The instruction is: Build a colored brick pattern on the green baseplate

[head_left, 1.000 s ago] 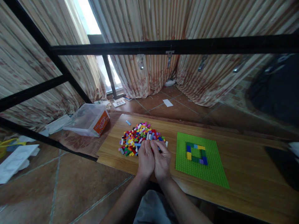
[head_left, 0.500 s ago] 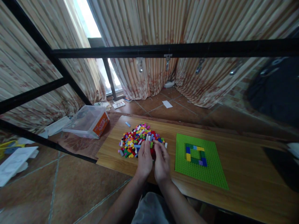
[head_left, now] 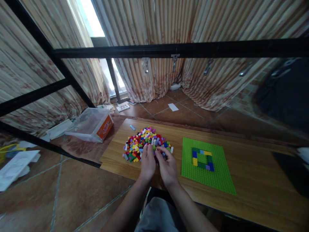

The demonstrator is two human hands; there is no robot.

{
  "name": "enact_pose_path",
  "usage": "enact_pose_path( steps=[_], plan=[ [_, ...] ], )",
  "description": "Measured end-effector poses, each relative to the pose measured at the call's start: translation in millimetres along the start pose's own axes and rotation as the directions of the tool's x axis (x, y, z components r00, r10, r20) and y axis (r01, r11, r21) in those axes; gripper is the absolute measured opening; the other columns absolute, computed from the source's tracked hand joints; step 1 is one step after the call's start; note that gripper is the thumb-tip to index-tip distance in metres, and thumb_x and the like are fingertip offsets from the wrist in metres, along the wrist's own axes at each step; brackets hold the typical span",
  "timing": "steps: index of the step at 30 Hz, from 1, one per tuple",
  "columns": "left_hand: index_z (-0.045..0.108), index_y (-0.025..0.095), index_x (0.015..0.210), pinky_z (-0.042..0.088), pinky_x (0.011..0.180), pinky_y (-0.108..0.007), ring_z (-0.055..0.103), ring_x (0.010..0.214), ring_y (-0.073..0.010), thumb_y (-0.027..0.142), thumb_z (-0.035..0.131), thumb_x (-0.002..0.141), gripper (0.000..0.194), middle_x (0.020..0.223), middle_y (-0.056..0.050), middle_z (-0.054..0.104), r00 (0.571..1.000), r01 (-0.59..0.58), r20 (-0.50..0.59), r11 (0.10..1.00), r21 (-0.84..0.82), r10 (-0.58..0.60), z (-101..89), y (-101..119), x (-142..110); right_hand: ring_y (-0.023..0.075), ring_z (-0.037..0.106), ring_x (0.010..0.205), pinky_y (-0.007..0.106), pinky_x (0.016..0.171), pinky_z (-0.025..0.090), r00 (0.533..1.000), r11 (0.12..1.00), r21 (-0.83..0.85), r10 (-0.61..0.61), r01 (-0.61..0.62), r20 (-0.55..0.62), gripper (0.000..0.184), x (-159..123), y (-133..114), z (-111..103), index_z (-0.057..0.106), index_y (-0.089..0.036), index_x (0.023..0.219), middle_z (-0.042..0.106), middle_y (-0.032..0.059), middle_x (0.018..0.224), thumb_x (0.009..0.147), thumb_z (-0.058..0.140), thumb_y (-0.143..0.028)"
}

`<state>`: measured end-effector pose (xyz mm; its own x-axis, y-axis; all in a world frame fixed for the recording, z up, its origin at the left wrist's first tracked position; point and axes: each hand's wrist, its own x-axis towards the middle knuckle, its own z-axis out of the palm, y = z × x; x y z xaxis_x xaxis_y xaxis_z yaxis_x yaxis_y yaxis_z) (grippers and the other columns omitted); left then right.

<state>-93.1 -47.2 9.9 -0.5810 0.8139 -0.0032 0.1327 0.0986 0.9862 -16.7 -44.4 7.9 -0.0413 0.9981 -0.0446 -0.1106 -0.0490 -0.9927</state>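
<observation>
My left hand (head_left: pixel 147 162) is at the near side of a pile of toy building bricks (head_left: pixel 138 141), its fingers bent together. Close beside it, my right hand (head_left: pixel 167 166) has its thumb and forefinger drawn together, pointing at the left fingertips. A bit of light green shows between the two hands; whether it is held or lies in the pile I cannot tell. To the right lies a green baseplate (head_left: pixel 223 174). On it stands a square ring of bricks (head_left: pixel 209 161) in blue, yellow, green and purple, around a bare middle.
The wooden table (head_left: pixel 253 180) carries the pile and baseplate. A single light blue brick (head_left: pixel 132 127) lies behind the pile. A clear plastic box (head_left: pixel 88 125) with an orange label stands left of the table. A black bar (head_left: pixel 159 51) crosses beyond, and a dark flat object (head_left: pixel 289 170) lies far right.
My right hand has turned slightly, and its forefinger and thumb now show more plainly. The left hand has shifted a little left. The ring of bricks looks the same.
</observation>
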Motion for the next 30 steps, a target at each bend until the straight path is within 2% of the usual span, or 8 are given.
enact_pose_path(
  steps=[5, 8, 16, 20, 23, 25, 27, 30],
  plan=[
    [0.049, 0.020, 0.072, 0.039, 0.064, -0.026, 0.050, 0.064, -0.0145, 0.031, 0.038, 0.091, 0.025, 0.070, 0.000, 0.054, 0.998, -0.063, 0.017, 0.982, 0.176, 0.061, 0.0, 4, 1, 0.0195, 0.062, 0.088, 0.032, 0.082, 0.046, 0.995, 0.988, -0.119, -0.099, 0.098, -0.003, 0.026, -4, -1, -2, 0.070, -0.020, 0.092, 0.070, 0.0053, 0.093, 0.082, 0.059, -0.041],
    [0.047, 0.020, 0.073, 0.037, 0.062, -0.026, 0.048, 0.062, -0.0140, 0.032, 0.036, 0.092, 0.024, 0.068, 0.001, 0.052, 0.998, -0.045, 0.046, 0.988, 0.148, 0.038, 0.6, 4, 1, 0.0191, 0.062, 0.083, 0.032, 0.079, 0.046, 0.994, 0.986, -0.125, -0.107, 0.106, -0.002, 0.025, -4, -1, -3, 0.070, -0.019, 0.087, 0.070, 0.0048, 0.088, 0.082, 0.060, -0.042],
    [0.045, 0.020, 0.068, 0.036, 0.060, -0.025, 0.045, 0.059, -0.0128, 0.035, 0.038, 0.092, 0.029, 0.063, 0.003, 0.049, 1.000, -0.009, -0.027, 0.999, 0.031, 0.009, 5.0, 0, 3, 0.0172, 0.061, 0.078, 0.029, 0.073, 0.047, 0.994, 0.999, 0.043, 0.000, 0.004, -0.108, 0.029, -7, -6, 5, 0.070, -0.017, 0.083, 0.069, 0.0040, 0.083, 0.078, 0.064, -0.045],
    [0.044, 0.020, 0.065, 0.034, 0.049, -0.022, 0.041, 0.049, -0.0103, 0.044, 0.047, 0.087, 0.033, 0.055, 0.005, 0.044, 0.990, 0.136, -0.002, 0.966, -0.219, -0.140, 6.6, -6, 3, 0.0122, 0.054, 0.060, 0.024, 0.056, 0.042, 0.983, 0.959, 0.260, 0.149, -0.116, -0.112, 0.032, -7, -3, 9, 0.067, -0.017, 0.082, 0.064, -0.0006, 0.067, 0.074, 0.066, -0.048],
    [0.044, 0.020, 0.066, 0.028, 0.040, -0.020, 0.036, 0.039, -0.0076, 0.051, 0.050, 0.084, 0.036, 0.050, 0.006, 0.044, 0.937, 0.349, 0.159, 0.837, -0.422, -0.310, 3.8, -4, 3, 0.0096, 0.048, 0.052, 0.022, 0.049, 0.037, 0.979, 0.923, 0.351, 0.192, -0.155, -0.074, 0.032, 1, 0, 6, 0.065, -0.017, 0.080, 0.058, -0.0036, 0.059, 0.072, 0.068, -0.048],
    [0.045, 0.019, 0.067, 0.022, 0.036, -0.017, 0.031, 0.035, -0.0053, 0.050, 0.050, 0.084, 0.036, 0.049, 0.006, 0.045, 0.899, 0.438, 0.233, 0.754, -0.489, -0.371, -2.6, 0, 5, 0.0101, 0.047, 0.050, 0.022, 0.048, 0.036, 0.982, 0.958, 0.252, 0.166, -0.139, -0.092, 0.033, 14, 1, 1, 0.066, -0.017, 0.083, 0.057, -0.0036, 0.059, 0.074, 0.065, -0.049],
    [0.045, 0.018, 0.069, 0.017, 0.035, -0.015, 0.029, 0.033, -0.0038, 0.047, 0.051, 0.084, 0.034, 0.050, 0.005, 0.047, 0.882, 0.468, 0.238, 0.706, -0.532, -0.406, -12.3, 6, 9, 0.0125, 0.051, 0.054, 0.024, 0.052, 0.038, 0.993, 0.998, 0.001, 0.068, -0.068, -0.100, 0.032, 30, 1, -3, 0.068, -0.018, 0.085, 0.060, -0.0017, 0.062, 0.078, 0.060, -0.048],
    [0.046, 0.017, 0.073, 0.017, 0.033, -0.013, 0.031, 0.034, -0.0032, 0.042, 0.050, 0.087, 0.029, 0.052, 0.005, 0.048, 0.852, 0.515, 0.265, 0.631, -0.580, -0.452, -27.5, 14, 16, 0.0171, 0.058, 0.073, 0.028, 0.068, 0.043, 0.987, 0.888, -0.431, -0.148, 0.162, 0.066, 0.022, 53, -2, 1, 0.070, -0.019, 0.083, 0.066, 0.0032, 0.077, 0.084, 0.054, -0.035]
  ],
)
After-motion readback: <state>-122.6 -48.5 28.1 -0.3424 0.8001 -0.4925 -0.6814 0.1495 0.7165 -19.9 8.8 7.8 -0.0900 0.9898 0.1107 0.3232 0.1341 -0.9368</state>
